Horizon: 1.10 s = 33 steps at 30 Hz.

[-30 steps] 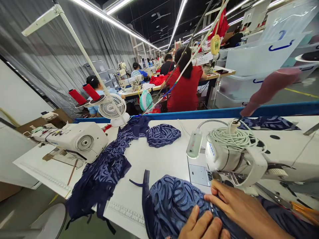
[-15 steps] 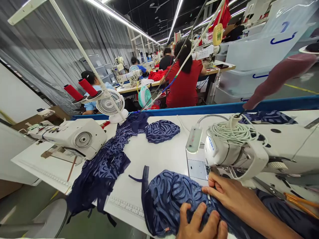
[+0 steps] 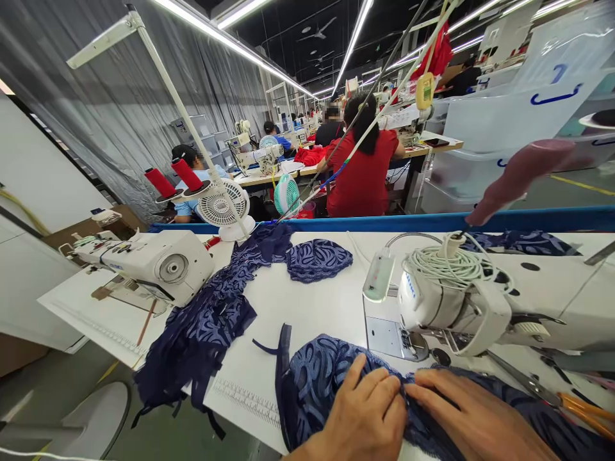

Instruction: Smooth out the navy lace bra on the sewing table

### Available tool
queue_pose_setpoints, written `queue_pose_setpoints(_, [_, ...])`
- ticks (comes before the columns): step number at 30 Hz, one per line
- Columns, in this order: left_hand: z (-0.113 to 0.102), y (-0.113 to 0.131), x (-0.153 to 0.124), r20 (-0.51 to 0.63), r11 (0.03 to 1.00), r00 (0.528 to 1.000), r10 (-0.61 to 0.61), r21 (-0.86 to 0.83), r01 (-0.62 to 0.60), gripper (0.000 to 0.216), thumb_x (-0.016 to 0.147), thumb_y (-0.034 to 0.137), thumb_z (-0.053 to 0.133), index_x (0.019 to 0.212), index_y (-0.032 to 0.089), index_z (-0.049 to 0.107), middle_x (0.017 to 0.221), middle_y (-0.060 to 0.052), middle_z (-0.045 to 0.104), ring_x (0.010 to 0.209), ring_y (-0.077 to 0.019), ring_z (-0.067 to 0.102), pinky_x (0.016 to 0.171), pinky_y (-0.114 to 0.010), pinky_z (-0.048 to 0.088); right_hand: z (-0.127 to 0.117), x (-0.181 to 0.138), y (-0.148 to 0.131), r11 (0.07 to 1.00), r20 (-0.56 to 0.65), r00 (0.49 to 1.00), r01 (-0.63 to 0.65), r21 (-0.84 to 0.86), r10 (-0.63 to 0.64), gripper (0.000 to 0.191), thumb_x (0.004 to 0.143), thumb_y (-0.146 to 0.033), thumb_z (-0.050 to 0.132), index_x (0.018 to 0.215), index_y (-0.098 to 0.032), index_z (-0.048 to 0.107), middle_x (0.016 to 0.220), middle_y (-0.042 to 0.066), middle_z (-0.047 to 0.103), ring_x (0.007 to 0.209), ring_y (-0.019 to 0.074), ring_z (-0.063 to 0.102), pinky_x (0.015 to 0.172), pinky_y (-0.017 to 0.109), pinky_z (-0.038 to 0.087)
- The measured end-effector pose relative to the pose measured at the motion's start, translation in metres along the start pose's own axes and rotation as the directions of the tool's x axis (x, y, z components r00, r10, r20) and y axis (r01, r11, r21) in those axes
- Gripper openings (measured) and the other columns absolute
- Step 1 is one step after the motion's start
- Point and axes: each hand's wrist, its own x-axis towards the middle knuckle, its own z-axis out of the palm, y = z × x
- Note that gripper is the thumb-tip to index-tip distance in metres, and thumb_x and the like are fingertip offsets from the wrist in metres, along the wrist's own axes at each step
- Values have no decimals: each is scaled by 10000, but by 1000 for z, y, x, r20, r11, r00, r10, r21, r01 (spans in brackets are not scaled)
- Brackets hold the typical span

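Note:
A navy lace fabric piece (image 3: 317,378) with a swirl pattern lies on the white table (image 3: 312,307) in front of a white sewing machine (image 3: 461,301). My left hand (image 3: 365,416) presses down on it with fingers bunched on the lace. Just right of that, my right hand (image 3: 475,422) lies flat on the same fabric, fingertips nearly meeting the left ones. Both hands sit a little below and in front of the machine's needle area (image 3: 416,349).
A long heap of navy lace pieces (image 3: 211,320) runs across the table's left part, with another piece (image 3: 317,259) behind. A second sewing machine (image 3: 148,266), a small fan (image 3: 221,208) and red thread cones (image 3: 175,179) stand left. Orange-handled scissors (image 3: 581,406) lie right. Other workers sit beyond.
My right hand has drawn back from the needle area toward me. My left hand has moved up onto the lace beside it, and the fabric has shifted with them.

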Motion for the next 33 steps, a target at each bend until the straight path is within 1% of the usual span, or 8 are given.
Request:
queue_pose_setpoints(4, [7, -5, 3, 17, 999, 999, 32, 12, -32, 255, 999, 206, 468, 1100, 143, 693, 1201, -87, 739, 1154, -188, 674, 1247, -464, 350, 13, -4, 3, 1000, 3, 1000, -4, 20, 4, 350, 968, -51, 375, 1016, -206, 685, 938, 15, 733, 780, 132, 670, 764, 266, 492])
queue_pose_setpoints(10, [15, -4, 2, -200, 996, 979, 38, 88, -20, 195, 994, 204, 527, 922, 160, 703, 1125, -50, 762, 1112, -179, 680, 1308, -539, 147, 26, -35, 11, 994, 85, 991, 104, -16, -102, 386, 925, -64, 428, 1140, -236, 698, 1042, 1, 762, 908, 173, 691, 817, 309, 502])
queue_pose_setpoints(15, [10, -8, 4, -200, 998, 980, 10, 58, 2, 248, 1022, 205, 486, 919, 182, 710, 1136, -25, 767, 1083, -150, 681, 1305, -596, 48, 25, -35, 14, 997, 82, 994, 66, 34, -68, 377, 930, -74, 433, 1147, -234, 696, 1038, -1, 765, 883, 170, 705, 797, 277, 528])
queue_pose_setpoints(19, [6, -7, 6, -129, 998, 992, 2, 62, 6, 227, 1034, 289, 508, 1016, 183, 708, 1127, -35, 754, 1064, -160, 668, 1282, -643, -11, 19, -37, 12, 982, 133, 990, -76, 171, 54, 315, 987, -176, 438, 1204, -248, 655, 1074, 5, 751, 956, 158, 710, 889, 240, 544])
queue_pose_setpoints(22, [3, -4, 9, -68, 997, 998, -5, 70, 10, 240, 1029, 305, 505, 1094, 167, 690, 1082, -50, 737, 1014, -173, 665, 1278, -641, -9, 14, -41, 10, 977, 147, 980, -156, 143, 135, 309, 1014, -200, 399, 1209, -244, 634, 1119, 14, 736, 1013, 152, 703, 903, 207, 540])
queue_pose_setpoints(26, [2, -2, 15, 3, 995, 1000, -16, 97, 15, 241, 1017, 281, 508, 1150, 168, 676, 945, -30, 699, 888, -167, 642, 1277, -635, 50, 13, -42, 12, 996, 136, 989, -61, 67, 51, 300, 985, -176, 426, 1156, -254, 659, 1074, -2, 740, 970, 163, 699, 887, 250, 527])
queue_pose_setpoints(30, [7, 0, 20, -58, 987, 998, 12, 160, -2, 201, 998, 255, 542, 1082, 159, 697, 850, -8, 663, 777, -158, 621, 1257, -679, 52, 23, -57, 16, 1000, 148, 989, 8, 24, -11, 356, 936, -152, 456, 1198, -246, 678, 1149, -3, 730, 1039, 196, 667, 1021, 341, 429])
queue_pose_setpoints(33, [9, 0, 20, -90, 979, 996, 30, 204, -12, 172, 963, 239, 591, 1048, 149, 709, 912, -28, 687, 801, -178, 639, 1245, -713, 21, 31, -75, 17, 999, 162, 987, 23, -35, -17, 389, 914, -173, 474, 1229, -253, 687, 1210, -2, 720, 1071, 233, 652, 977, 394, 426])
